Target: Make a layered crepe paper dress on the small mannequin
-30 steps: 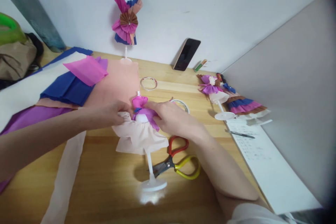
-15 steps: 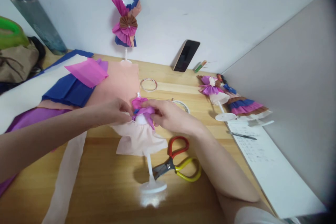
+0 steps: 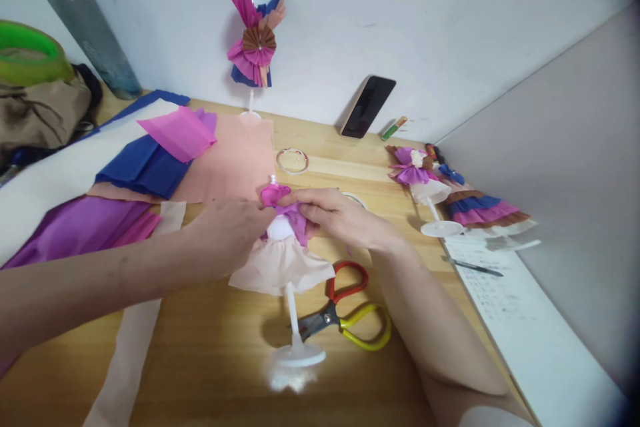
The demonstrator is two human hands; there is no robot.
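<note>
A miniature dress-form mannequin (image 3: 281,228) stands upright on a white post and round base (image 3: 299,355). It wears a pale ruffled skirt (image 3: 283,267) and a magenta top (image 3: 274,195). A purple strip of crepe-like material (image 3: 299,221) wraps its upper body. My left hand (image 3: 233,233) is closed at the strip's left side, back of the hand toward me, fingertips partly hidden. On the other side my right hand (image 3: 340,217) pinches the strip between thumb and fingers. Scissors (image 3: 329,315) with one red and one yellow handle lie just right of the stand.
Blue (image 3: 145,167), magenta and peach sheets (image 3: 240,153) lie at left, beside a pale strip (image 3: 133,340). A dressed mannequin (image 3: 259,47) stands by the wall. A phone (image 3: 369,107) leans there. More dressed mannequins (image 3: 430,177), a pen (image 3: 476,267) and paper (image 3: 530,320) are right.
My left hand has turned over more and moved rightward over the strip, covering its left side. My right hand still grips the strip. The whole view has shifted slightly.
</note>
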